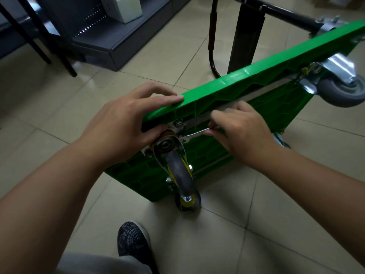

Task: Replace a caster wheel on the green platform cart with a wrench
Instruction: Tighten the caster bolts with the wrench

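Observation:
The green platform cart (266,84) stands on its edge on the tiled floor, underside facing me. A caster wheel (179,171) with a grey tyre and yellow hub sits at its near corner on a metal mounting plate. My left hand (126,123) grips the cart's top edge, thumb pressed by the caster plate. My right hand (241,129) pinches a thin silver wrench (195,134) whose head lies at a bolt on the plate. A second caster (341,89) shows at the far right corner.
The cart's black handle frame (214,36) lies behind it on the floor. A dark metal shelf base (110,42) and black legs stand at the upper left. My patterned shoe (132,240) rests on the tiles below the cart.

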